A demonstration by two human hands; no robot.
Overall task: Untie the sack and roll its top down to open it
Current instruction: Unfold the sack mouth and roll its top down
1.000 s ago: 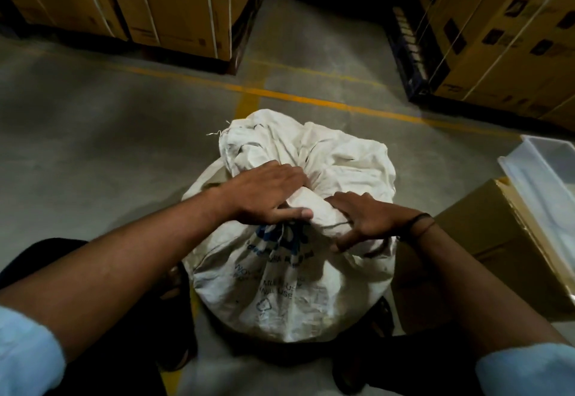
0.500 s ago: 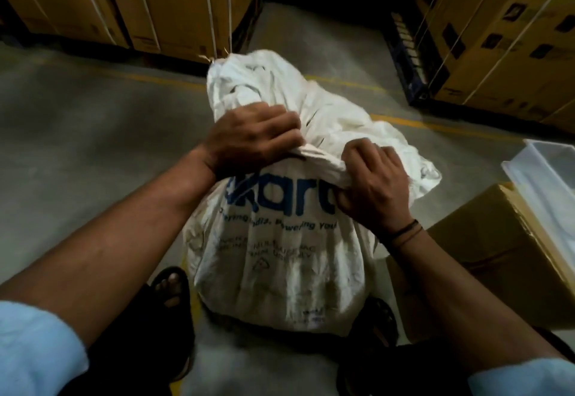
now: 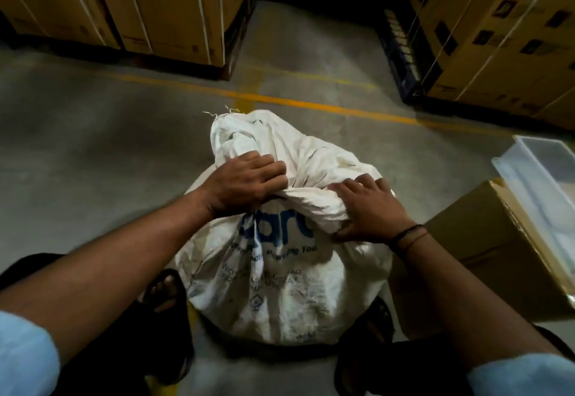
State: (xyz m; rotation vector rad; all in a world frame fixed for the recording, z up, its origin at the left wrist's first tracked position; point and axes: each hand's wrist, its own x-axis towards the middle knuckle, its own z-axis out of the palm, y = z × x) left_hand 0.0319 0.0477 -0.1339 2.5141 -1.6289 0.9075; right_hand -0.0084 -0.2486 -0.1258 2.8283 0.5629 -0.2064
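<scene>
A full white woven sack [image 3: 280, 286] with blue lettering stands on the concrete floor between my feet. Its loose top [image 3: 249, 137] is bunched and flops away from me, frayed threads at the far edge. A twisted roll of fabric [image 3: 311, 201] runs across the neck. My left hand [image 3: 245, 187] grips the bunched cloth at the left end of that roll. At the right end my right hand [image 3: 370, 212] presses down and holds the roll, fingers spread over it. No cord or knot shows.
An open cardboard box [image 3: 485, 258] stands close on the right, touching the sack's side, with a clear plastic bin [image 3: 541, 177] behind it. Strapped cartons on pallets [image 3: 161, 12] line the back left and back right [image 3: 497, 37]. A yellow floor line [image 3: 311, 104] runs behind the sack.
The sack, lifted half a second ago, has dropped back onto the floor. Both hands came down with it and my right hand has flattened over the twisted neck.
</scene>
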